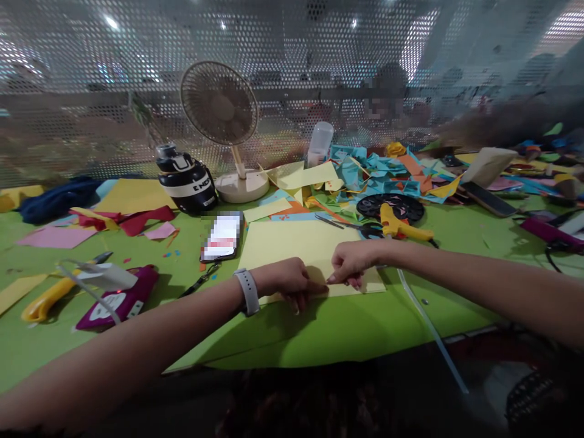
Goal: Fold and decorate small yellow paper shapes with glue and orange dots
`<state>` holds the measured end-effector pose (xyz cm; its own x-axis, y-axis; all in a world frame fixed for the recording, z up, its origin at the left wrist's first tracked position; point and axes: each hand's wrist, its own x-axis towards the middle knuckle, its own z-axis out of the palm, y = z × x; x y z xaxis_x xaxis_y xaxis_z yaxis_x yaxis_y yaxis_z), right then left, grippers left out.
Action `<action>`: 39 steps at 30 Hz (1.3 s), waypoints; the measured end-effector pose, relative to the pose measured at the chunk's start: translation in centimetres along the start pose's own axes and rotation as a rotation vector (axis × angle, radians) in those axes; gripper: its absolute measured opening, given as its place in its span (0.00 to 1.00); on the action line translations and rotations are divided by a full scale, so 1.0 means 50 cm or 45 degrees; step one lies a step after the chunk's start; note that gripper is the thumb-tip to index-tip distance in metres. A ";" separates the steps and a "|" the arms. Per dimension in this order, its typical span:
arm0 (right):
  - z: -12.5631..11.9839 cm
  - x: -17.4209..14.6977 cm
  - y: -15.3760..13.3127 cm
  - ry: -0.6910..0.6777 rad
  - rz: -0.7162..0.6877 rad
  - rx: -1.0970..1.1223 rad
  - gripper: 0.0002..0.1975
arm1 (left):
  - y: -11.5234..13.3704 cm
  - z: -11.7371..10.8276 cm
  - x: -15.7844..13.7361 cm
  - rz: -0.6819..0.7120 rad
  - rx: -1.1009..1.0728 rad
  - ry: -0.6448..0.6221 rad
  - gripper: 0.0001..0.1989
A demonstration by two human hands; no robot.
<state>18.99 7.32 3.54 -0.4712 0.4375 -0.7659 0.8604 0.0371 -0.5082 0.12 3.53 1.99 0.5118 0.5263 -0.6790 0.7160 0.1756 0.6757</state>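
Note:
A pale yellow sheet of paper (pixel 278 243) lies near the table's front edge, with both my hands at its near side. My left hand (pixel 292 281), a grey watch strap on its wrist, has its index finger stretched to the right along the sheet. Its other fingers curl down over the near edge, and its thumb is hidden. Close beside it, my right hand (pixel 353 261) is closed, thumb and fingertips pinching at the same edge. The two hands' fingertips almost meet. Just behind the sheet lie scissors (pixel 371 231) and a yellow glue gun (pixel 401 225).
On the left are a phone (pixel 222 236), a purple power strip (pixel 119 298) and another yellow glue gun (pixel 50 298). Behind stand a dark bottle (pixel 186 179) and a fan (pixel 219 103). Paper scraps (pixel 369 173) pile up at the back. A clear glue stick (pixel 433 334) overhangs the front edge.

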 end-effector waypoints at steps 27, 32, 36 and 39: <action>0.104 -0.002 0.007 0.610 -0.678 -0.753 0.42 | -0.077 -0.109 -0.101 0.314 0.240 0.840 0.21; 0.077 0.048 -0.042 0.625 -0.662 -0.741 0.41 | -0.080 -0.060 -0.073 0.500 0.533 1.103 0.17; 0.040 0.054 -0.048 0.740 -0.717 -0.794 0.30 | -0.095 -0.025 -0.038 0.557 0.779 1.235 0.21; -0.006 0.024 -0.017 1.017 -0.539 -0.862 0.20 | -0.111 -0.002 -0.014 0.543 1.038 1.088 0.30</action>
<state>17.75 8.06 3.18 -0.6999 0.7142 0.0121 0.7033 0.6919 -0.1632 -4.27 2.27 -1.26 0.5220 0.8381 0.1581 0.8103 -0.5452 0.2148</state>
